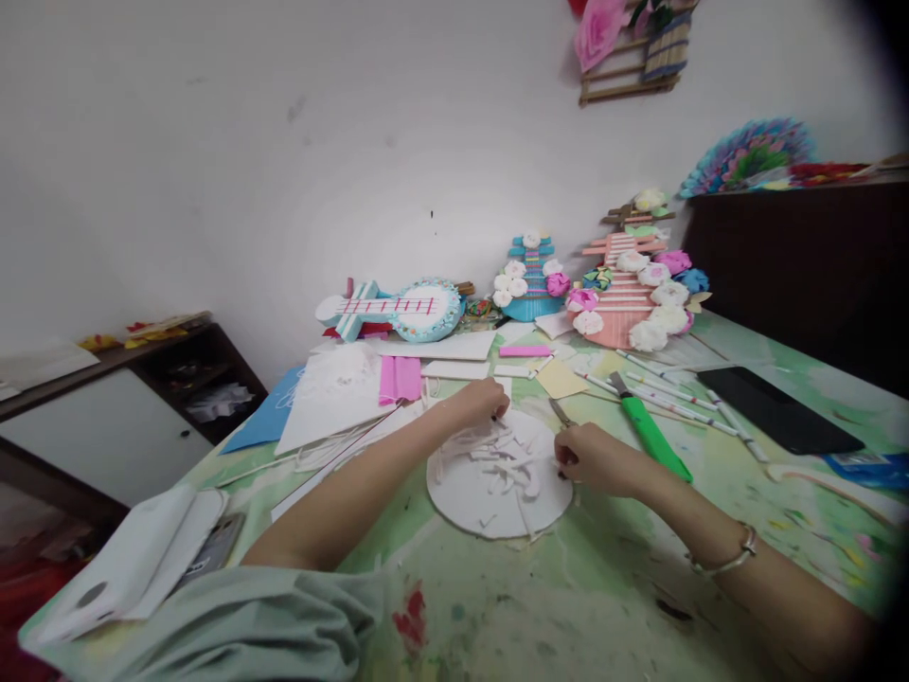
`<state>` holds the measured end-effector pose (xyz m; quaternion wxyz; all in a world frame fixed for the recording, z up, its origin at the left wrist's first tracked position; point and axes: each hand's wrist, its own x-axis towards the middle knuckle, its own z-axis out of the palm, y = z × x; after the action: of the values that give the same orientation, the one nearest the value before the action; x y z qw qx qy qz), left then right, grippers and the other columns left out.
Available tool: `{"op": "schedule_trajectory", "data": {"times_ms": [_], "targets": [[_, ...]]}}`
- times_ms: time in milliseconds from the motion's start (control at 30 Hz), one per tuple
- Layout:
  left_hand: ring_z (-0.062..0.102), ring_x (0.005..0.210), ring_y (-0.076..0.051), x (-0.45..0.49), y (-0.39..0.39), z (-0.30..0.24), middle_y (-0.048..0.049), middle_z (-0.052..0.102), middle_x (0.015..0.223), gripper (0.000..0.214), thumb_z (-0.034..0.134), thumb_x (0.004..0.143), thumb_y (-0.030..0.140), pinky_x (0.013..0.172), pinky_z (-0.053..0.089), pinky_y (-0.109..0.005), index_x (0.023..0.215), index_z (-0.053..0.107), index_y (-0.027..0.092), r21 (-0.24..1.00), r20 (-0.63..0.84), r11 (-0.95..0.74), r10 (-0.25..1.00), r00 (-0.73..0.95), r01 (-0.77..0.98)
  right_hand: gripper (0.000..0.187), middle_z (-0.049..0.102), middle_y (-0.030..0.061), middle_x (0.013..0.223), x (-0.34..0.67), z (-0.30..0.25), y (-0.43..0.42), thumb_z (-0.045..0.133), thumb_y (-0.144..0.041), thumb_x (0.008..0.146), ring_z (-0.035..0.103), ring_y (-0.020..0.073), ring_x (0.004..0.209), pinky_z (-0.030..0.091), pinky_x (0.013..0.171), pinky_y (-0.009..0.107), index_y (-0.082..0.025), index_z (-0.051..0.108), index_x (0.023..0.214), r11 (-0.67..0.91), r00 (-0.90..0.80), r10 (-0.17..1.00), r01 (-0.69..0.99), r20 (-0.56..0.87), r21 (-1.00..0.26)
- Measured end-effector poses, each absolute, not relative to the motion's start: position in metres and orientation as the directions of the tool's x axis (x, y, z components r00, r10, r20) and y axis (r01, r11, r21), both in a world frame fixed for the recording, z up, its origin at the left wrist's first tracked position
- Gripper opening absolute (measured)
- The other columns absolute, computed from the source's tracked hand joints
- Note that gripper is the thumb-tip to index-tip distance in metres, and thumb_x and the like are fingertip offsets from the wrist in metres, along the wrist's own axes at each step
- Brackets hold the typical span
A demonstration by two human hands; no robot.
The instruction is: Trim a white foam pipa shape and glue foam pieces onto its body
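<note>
A round white board (454,507) lies on the table in front of me, with a pile of thin white paper strips and scraps (511,464) on it. My left hand (483,403) is over the far edge of the board, its fingers pinched together; what they hold, if anything, is too small to name. At the board's right rim is my right hand (593,459), fingers curled and closed. A narrow metal blade (561,413), which looks like that of scissors, sticks out beyond this hand; the handles are hidden by it.
A green utility knife (653,436), several markers (682,398) and a black tablet (781,409) lie to the right. Decorated lute-like crafts (426,311) stand or lie along the wall. White sheets (330,388) and pink paper (400,379) are at left, with a white pouch (128,568) nearer me.
</note>
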<state>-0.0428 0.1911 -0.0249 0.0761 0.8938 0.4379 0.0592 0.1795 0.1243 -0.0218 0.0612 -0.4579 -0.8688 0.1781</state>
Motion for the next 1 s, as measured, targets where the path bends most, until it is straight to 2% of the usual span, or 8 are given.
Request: {"op": "schedule_trajectory", "data": {"times_ms": [167,333,467,600,700,767,900,1000], "targets": [[0.059,0.086,-0.020,-0.052,0.196,-0.021,-0.0083,0.067,0.088,0.020,0.052,0.070,0.004,0.077,0.044,-0.030,0.082,0.065,0.014,0.268,0.080,-0.507,0.859,0.505,0.819,0.011,0.063,0.0023,0.057,0.175,-0.019,0.124,0.053,-0.013,0.070,0.057,0.0135,0.053,0.035,0.050,0.022,-0.017,0.057,0.062,0.415,-0.507,0.858,0.780,-0.084,-0.468],[0.063,0.068,-0.013,-0.063,0.203,-0.019,-0.0031,0.070,0.076,0.017,0.054,0.073,0.012,0.066,0.047,-0.023,0.086,0.065,0.013,0.421,0.068,-0.409,0.904,0.421,0.810,0.011,0.063,0.0015,0.053,0.174,-0.023,0.128,0.048,-0.015,0.076,0.056,0.0119,0.044,0.037,0.046,0.021,-0.017,0.057,0.069,0.323,-0.436,0.895,0.779,-0.094,-0.537],[0.064,0.070,-0.012,-0.055,0.216,-0.020,-0.0043,0.071,0.078,0.018,0.056,0.070,0.008,0.066,0.049,-0.021,0.084,0.067,0.011,0.490,0.088,-0.368,0.923,0.375,0.790,0.009,0.066,0.0046,0.060,0.173,-0.030,0.132,0.052,-0.009,0.071,0.058,0.0127,0.048,0.037,0.048,0.021,-0.015,0.058,0.067,0.314,-0.398,0.916,0.795,-0.055,-0.520],[0.065,0.074,-0.013,-0.031,0.233,-0.020,-0.0065,0.072,0.086,0.026,0.054,0.068,0.002,0.067,0.050,-0.021,0.089,0.069,0.010,0.519,0.147,-0.357,0.932,0.330,0.777,0.011,0.066,0.0031,0.059,0.174,-0.033,0.133,0.051,-0.011,0.073,0.059,0.0118,0.049,0.038,0.049,0.020,-0.015,0.060,0.070,0.334,-0.424,0.904,0.770,-0.045,-0.543],[0.065,0.080,-0.013,-0.020,0.239,-0.017,-0.0073,0.069,0.101,0.035,0.055,0.069,0.001,0.073,0.050,-0.023,0.100,0.067,0.012,0.524,0.200,-0.351,0.936,0.289,0.776,0.016,0.066,0.0019,0.058,0.174,-0.034,0.133,0.049,-0.010,0.071,0.061,0.0130,0.055,0.041,0.054,0.021,-0.015,0.063,0.073,0.391,-0.486,0.873,0.725,-0.019,-0.567],[0.065,0.083,-0.014,-0.022,0.233,-0.013,-0.0063,0.068,0.106,0.036,0.055,0.069,0.001,0.077,0.049,-0.023,0.101,0.066,0.014,0.507,0.224,-0.338,0.940,0.258,0.793,0.020,0.068,0.0022,0.063,0.173,-0.035,0.132,0.050,-0.009,0.069,0.062,0.0144,0.063,0.042,0.058,0.021,-0.016,0.066,0.078,0.425,-0.525,0.851,0.692,-0.003,-0.583],[0.063,0.083,-0.016,-0.052,0.193,-0.007,-0.0048,0.069,0.094,0.024,0.054,0.072,0.005,0.080,0.047,-0.027,0.090,0.067,0.016,0.430,0.252,-0.265,0.953,0.167,0.863,0.028,0.070,0.0022,0.083,0.171,-0.040,0.132,0.051,-0.009,0.069,0.063,0.0147,0.075,0.044,0.064,0.021,-0.019,0.069,0.087,0.468,-0.583,0.812,0.620,0.029,-0.630],[0.059,0.079,-0.017,-0.081,0.149,-0.009,-0.0053,0.066,0.086,0.012,0.053,0.076,0.015,0.074,0.045,-0.029,0.083,0.062,0.016,0.363,0.257,-0.160,0.964,0.066,0.918,0.029,0.070,0.0024,0.083,0.173,-0.043,0.137,0.051,-0.007,0.066,0.064,0.0146,0.074,0.045,0.064,0.022,-0.019,0.069,0.086,0.481,-0.578,0.813,0.596,0.073,-0.643]]}}
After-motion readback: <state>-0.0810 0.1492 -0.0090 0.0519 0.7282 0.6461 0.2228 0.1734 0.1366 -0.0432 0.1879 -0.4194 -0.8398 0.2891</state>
